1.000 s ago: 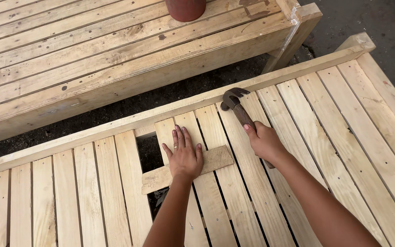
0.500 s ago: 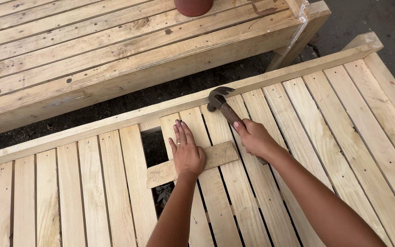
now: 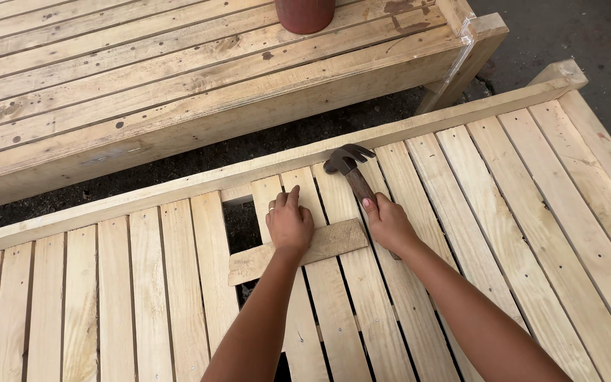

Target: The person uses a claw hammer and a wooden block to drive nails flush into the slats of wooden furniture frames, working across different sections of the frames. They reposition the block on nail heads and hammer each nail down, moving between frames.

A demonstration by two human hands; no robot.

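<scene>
My right hand [image 3: 389,223] grips the wooden handle of a claw hammer [image 3: 348,164], whose dark head rests low over the slats near the frame's top rail. My left hand [image 3: 289,224] lies flat, palm down, on a short wooden crosspiece [image 3: 334,240] and the slats under it. That crosspiece sits tilted across the slats of a pale wooden slatted frame [image 3: 503,184]. Just left of my left hand is a gap in the slats [image 3: 238,223] showing dark ground.
A second, weathered wooden pallet structure [image 3: 143,85] lies beyond the frame, with a reddish round pot [image 3: 305,13] standing on it. Dark ground [image 3: 263,145] shows between the two and at the upper right. A corner post [image 3: 563,71] ends the frame's rail.
The hammer head has come down and leftward toward the slats near the top rail. My left hand stays pressed on the crosspiece.
</scene>
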